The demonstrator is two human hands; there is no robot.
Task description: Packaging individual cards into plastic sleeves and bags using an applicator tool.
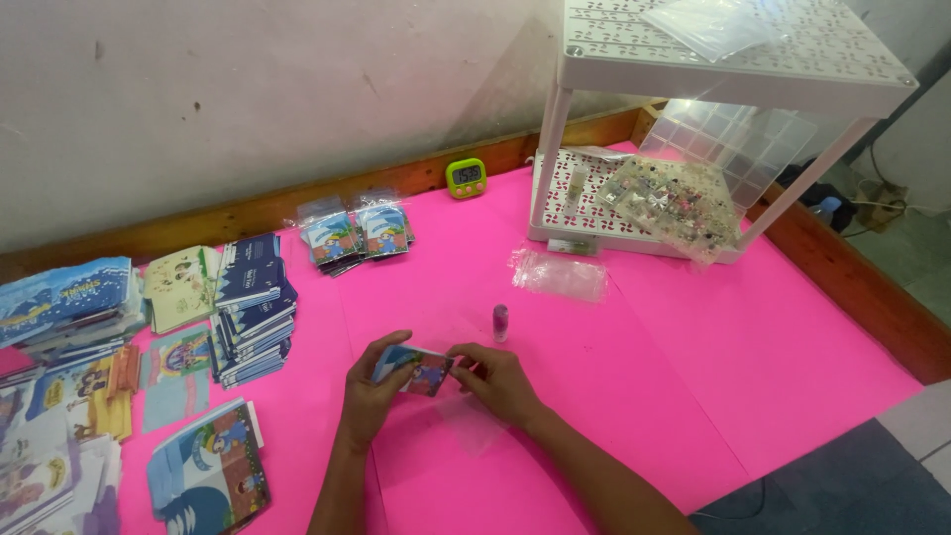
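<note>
You hold one small card (414,370) low over the pink worktop (644,337), pinched between both hands: your left hand (371,391) has its grip closed on the card's left end, your right hand (498,381) pinches its right edge. One glue stick (500,322) stands just beyond. Two piles of bagged cards (357,235) lie near one green timer (466,177). One clear bag (560,273) lies before the white rack (693,59).
</note>
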